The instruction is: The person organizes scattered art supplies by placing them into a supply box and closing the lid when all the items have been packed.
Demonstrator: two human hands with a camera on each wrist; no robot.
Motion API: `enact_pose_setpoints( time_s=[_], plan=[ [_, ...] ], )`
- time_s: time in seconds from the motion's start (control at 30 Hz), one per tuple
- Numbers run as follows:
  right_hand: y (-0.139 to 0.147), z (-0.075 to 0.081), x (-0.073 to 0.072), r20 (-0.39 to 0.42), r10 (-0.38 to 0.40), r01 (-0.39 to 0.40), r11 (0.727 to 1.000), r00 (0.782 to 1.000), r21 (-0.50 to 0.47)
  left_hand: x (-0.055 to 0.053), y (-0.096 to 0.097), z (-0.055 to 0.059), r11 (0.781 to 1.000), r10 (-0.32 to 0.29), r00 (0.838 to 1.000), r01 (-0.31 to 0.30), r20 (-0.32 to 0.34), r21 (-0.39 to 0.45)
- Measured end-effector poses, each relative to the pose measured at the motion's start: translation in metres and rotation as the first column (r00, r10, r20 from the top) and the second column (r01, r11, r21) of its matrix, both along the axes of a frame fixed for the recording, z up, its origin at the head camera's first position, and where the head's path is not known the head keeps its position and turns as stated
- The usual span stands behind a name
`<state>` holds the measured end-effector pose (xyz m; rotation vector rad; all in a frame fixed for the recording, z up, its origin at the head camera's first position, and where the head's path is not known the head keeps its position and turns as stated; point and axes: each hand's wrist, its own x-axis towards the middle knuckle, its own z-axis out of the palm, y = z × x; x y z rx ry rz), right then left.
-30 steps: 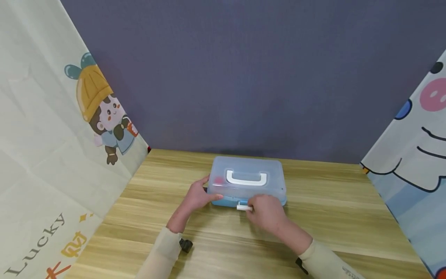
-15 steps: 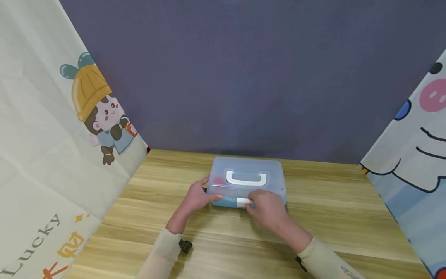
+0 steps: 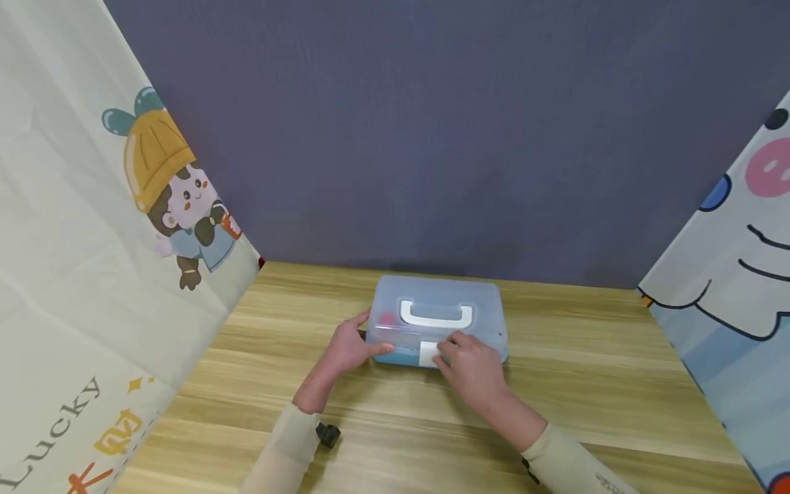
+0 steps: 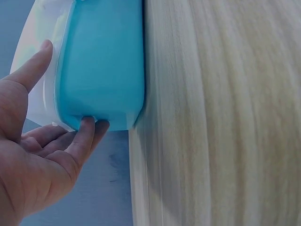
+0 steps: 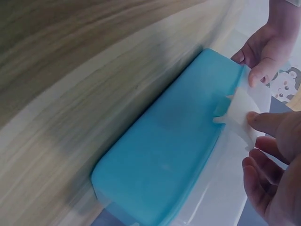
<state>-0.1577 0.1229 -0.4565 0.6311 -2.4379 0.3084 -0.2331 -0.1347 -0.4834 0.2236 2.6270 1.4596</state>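
A storage box [image 3: 444, 289] with a translucent lid, a white carry handle [image 3: 435, 322] and a light blue base [image 5: 162, 141] rests on the table. My left hand [image 3: 348, 348] holds its front left corner: the thumb lies on the front by the lid's edge, while the fingers touch the left end in the left wrist view. At the middle of the front, my right hand [image 3: 474, 370] pinches the white latch [image 5: 240, 115]. Its thumb presses the latch's outer face and a finger is at the upper edge. The latch tilts out from the box. Something pinkish shows dimly through the lid.
The wood-grain table [image 3: 382, 446] ends at a dark blue-grey backdrop [image 3: 432, 137] close behind the box. Printed white cloths hang at the left [image 3: 55, 226] and right [image 3: 728, 261].
The latch has swung upward from sticking out flat, so more of its white face shows. My right fingers have risen slightly with it. The left hand and the box stay in place.
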Motion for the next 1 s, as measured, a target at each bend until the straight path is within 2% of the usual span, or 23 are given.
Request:
enact_pose_setpoints(
  time_s=[0.2, 0.37, 0.5, 0.77, 1.0],
  plan=[
    [-0.002, 0.001, 0.0, 0.032, 0.01, -0.01, 1.0, 0.999, 0.004, 0.0, -0.001, 0.001, 1.0, 0.004, 1.0, -0.004, -0.004, 0.013],
    [-0.002, -0.003, 0.0, 0.079, -0.011, 0.011, 1.0, 0.997, -0.001, -0.001, -0.001, 0.0, 1.0, -0.003, 1.0, 0.003, -0.015, 0.016],
    [-0.002, -0.008, -0.001, 0.082, -0.019, 0.019, 1.0, 0.996, 0.009, -0.001, 0.001, -0.001, 1.0, -0.002, 1.0, 0.002, -0.013, 0.008],
    [-0.02, -0.018, 0.016, 0.071, -0.053, 0.051, 0.998, 0.996, 0.034, 0.01, -0.014, -0.003, 1.0, -0.031, 1.0, 0.031, -0.007, 0.001],
    [-0.035, -0.022, 0.031, 0.049, -0.069, 0.067, 0.997, 0.996, 0.049, 0.016, -0.027, -0.005, 0.996, -0.082, 0.997, 0.082, 0.006, 0.028]
  ],
)
